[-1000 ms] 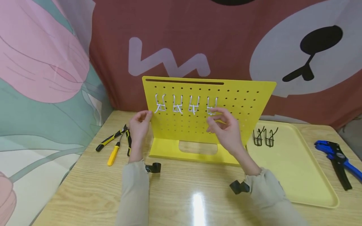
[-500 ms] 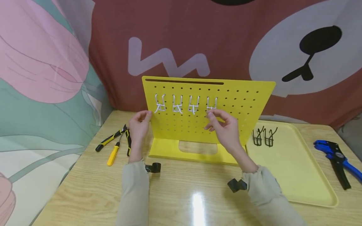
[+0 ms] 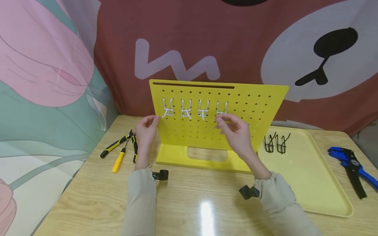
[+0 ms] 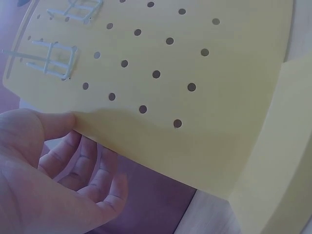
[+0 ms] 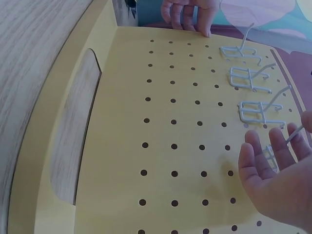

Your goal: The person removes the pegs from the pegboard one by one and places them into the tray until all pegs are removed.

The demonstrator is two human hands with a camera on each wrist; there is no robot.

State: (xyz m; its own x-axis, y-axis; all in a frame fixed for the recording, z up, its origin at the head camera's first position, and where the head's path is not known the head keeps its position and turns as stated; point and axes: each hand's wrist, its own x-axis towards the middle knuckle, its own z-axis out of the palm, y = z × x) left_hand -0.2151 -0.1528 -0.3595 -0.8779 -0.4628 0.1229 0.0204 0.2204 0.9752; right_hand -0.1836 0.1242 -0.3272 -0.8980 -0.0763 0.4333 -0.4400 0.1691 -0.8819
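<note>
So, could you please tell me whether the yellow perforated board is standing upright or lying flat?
Upright: the yellow perforated board rises from its flat base on the pale wooden table, with the left hand holding its edge.

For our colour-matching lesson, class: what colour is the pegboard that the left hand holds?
The pegboard is bright yellow, shown best in the head view.

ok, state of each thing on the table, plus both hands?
Yellow perforated pegboard, upright
Three white wire hooks, hung on pegboard
Fourth white wire hook, at pegboard, seating unclear
Left hand, pinching pegboard's left edge
Right hand, pinching fourth hook
Pale-yellow rectangular tray, flat
Two black wire hooks, unhung, on tray
Yellow-and-black pliers, handles spread
Yellow-handled tool, lying down
Blue-and-black hand tool, handles apart
</note>
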